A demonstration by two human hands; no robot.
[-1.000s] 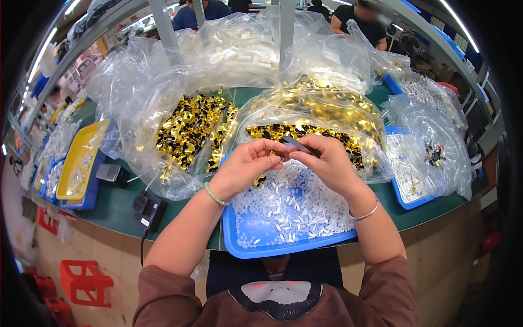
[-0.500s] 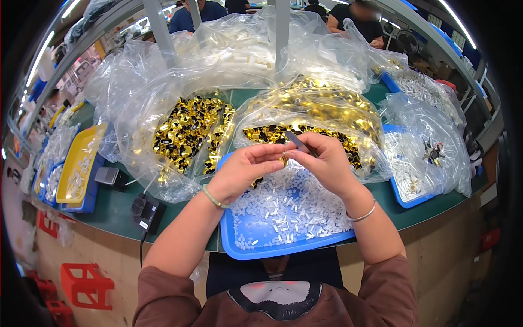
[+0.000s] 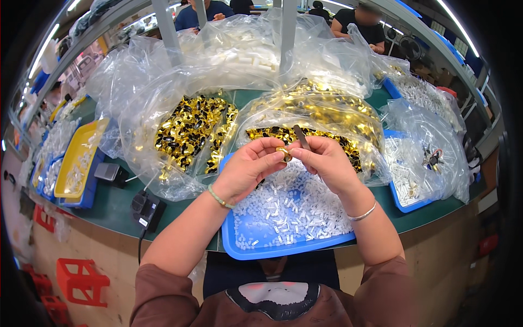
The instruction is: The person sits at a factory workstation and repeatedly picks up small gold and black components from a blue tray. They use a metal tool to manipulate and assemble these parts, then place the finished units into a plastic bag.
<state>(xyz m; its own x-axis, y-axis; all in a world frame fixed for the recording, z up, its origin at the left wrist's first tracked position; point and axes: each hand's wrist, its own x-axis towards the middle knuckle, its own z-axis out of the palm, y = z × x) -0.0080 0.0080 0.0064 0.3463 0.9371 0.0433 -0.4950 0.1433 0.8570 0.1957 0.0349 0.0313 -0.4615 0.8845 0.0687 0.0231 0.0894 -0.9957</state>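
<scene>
Above the far end of a blue tray (image 3: 243, 252), my two hands meet. My left hand (image 3: 245, 168) pinches a small shiny gold part (image 3: 284, 154) between thumb and fingertips. A slim dark flat tool (image 3: 300, 136), which looks like tweezers, rests in my right hand (image 3: 331, 163), its wide end pointing up and away. The right thumb and fingertips are close against the gold part, and the tool's lower end is hidden by them. Many tiny white plastic pieces (image 3: 294, 213) lie in the tray below my hands.
Clear bags of gold and black parts (image 3: 188, 131) lie beyond the tray, with a larger bag of white pieces (image 3: 245, 57) behind. A yellow tray (image 3: 70, 188), black power adapter (image 3: 147, 210) and grey box (image 3: 110, 174) are left. Another blue tray (image 3: 409, 207) stands right. Two people sit opposite.
The tool in my right hand has turned more upright. The gold part shows more between my fingertips, and my left hand has shifted slightly right.
</scene>
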